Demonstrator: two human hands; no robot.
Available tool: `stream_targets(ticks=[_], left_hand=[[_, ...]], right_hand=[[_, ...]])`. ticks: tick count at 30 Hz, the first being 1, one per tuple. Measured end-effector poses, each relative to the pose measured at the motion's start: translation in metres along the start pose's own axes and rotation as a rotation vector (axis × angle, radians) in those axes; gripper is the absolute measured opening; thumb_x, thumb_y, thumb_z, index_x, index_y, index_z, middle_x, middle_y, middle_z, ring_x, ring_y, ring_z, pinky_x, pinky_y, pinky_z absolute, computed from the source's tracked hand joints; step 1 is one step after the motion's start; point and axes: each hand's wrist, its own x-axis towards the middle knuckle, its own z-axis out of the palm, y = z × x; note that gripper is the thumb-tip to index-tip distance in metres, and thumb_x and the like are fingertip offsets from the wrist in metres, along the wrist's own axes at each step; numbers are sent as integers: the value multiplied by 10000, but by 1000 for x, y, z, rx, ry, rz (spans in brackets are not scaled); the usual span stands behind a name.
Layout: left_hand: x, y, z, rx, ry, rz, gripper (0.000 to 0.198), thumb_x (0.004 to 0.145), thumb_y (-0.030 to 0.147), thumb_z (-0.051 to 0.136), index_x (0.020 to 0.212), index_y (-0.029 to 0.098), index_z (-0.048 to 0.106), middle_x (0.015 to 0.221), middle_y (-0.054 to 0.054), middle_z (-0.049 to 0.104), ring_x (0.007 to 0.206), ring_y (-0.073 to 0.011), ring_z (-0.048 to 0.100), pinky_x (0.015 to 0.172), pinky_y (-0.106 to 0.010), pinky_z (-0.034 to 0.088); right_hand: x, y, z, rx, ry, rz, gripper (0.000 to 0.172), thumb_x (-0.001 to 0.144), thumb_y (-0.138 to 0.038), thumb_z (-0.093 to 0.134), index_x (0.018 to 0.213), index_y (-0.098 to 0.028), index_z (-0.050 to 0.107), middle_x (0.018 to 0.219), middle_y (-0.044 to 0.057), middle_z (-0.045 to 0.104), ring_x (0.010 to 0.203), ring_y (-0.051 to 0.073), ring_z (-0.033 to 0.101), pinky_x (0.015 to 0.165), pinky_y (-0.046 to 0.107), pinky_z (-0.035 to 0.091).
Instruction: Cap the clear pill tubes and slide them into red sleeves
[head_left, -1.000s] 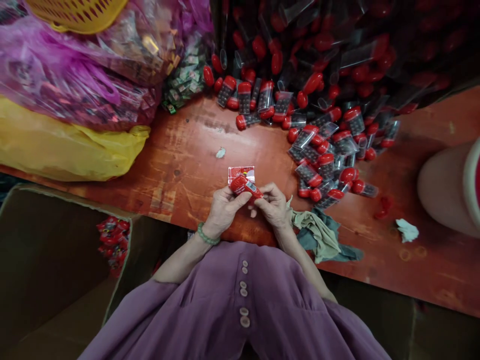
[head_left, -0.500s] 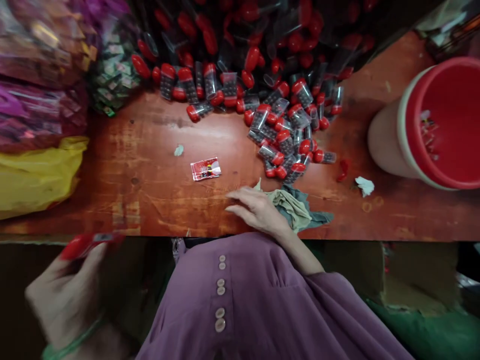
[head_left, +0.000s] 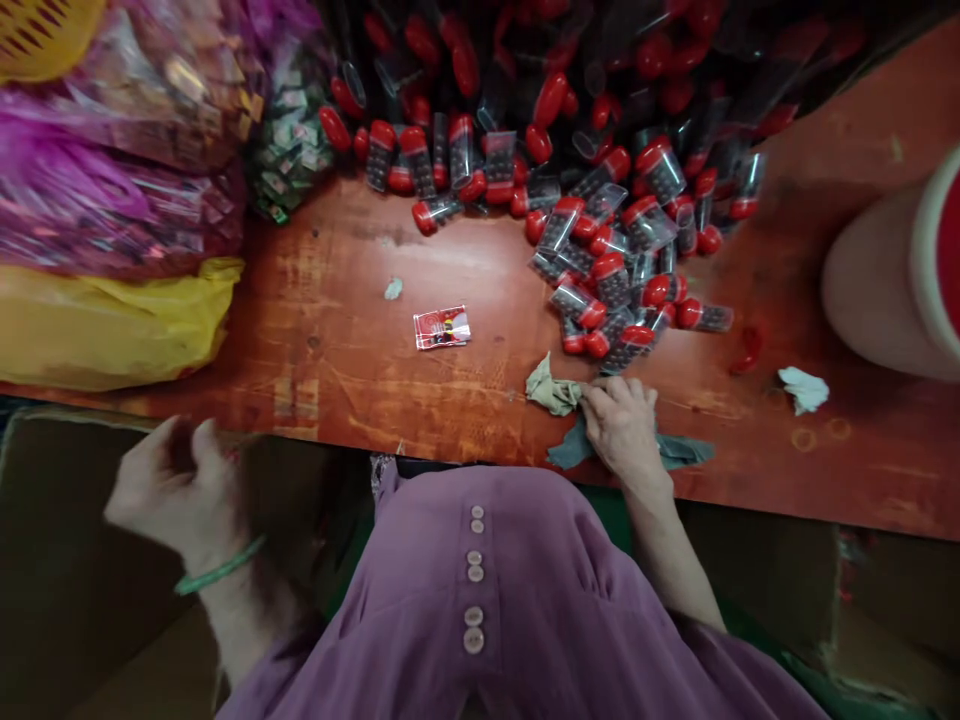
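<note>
My left hand [head_left: 176, 490], a green bangle [head_left: 220, 568] at its wrist, hovers over an open cardboard box [head_left: 60, 540] below the table edge. Its fingers are curled but apart, and I see nothing held in them. On the table, my right hand [head_left: 621, 425] is closed over a crumpled cloth; a beige part [head_left: 553, 388] sticks out to the left and a grey-green part [head_left: 684, 450] to the right. Just beyond it lies a heap of clear tubes with red caps [head_left: 611, 280], filled with small dark balls. A small stack of red printed cards [head_left: 442, 327] rests left of the heap.
Plastic bags of small packets [head_left: 142, 190] and a yellow bag [head_left: 112, 325] line the left. A pale bucket [head_left: 877, 275] with a red inside stands at the right. A white scrap [head_left: 804, 390] and a red piece [head_left: 746, 350] lie near it on the table [head_left: 360, 370].
The red-capped item in my left hand is gone, and that hand's fingers have parted. My right hand has moved right and closed on the cloth, bunching it. The view has shifted left.
</note>
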Motion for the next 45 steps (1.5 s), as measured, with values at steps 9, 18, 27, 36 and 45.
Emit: stream_targets(ticks=[9,18,27,36,45], left_hand=[[13,130,121,-203,-509,725,369,929,308,585,1258,144,621,1281,-188,640,1186,-310,592,1028,-492,493],[13,120,154,-237,-435,806,284,950,175,487,1137,186,701,1217,-172,677,1142,-288,601,998,-470,494],[23,131,154,-265,-344,860,189,950,211,515,1039,162,675,1010,-130,715,919,-236,628,843,-369,516],[31,146,144,8,-402,942,309,931,130,427,851,190,719,810,-104,682,759,-229,571,704,-356,453],[39,132,154,-366,-500,719,259,917,405,594,855,216,761,850,-86,737,754,-230,650,659,-336,476]], right_hand=[[8,11,-11,215,-81,-56,310,963,-321,564,690,-183,616,697,50,586,741,210,490,733,353,336],[69,9,-38,233,75,74,186,976,-318,553,1000,-175,670,956,106,671,911,259,574,837,399,440],[129,-10,-32,44,-128,28,340,925,-154,564,1256,-78,577,1127,213,626,1094,347,540,921,497,464],[105,-8,-24,874,92,162,468,856,-239,580,1312,-240,477,873,-2,618,696,156,585,672,318,525],[84,-39,-12,588,-77,-51,139,924,-148,483,1048,-156,547,1007,86,627,911,187,597,818,316,485]])
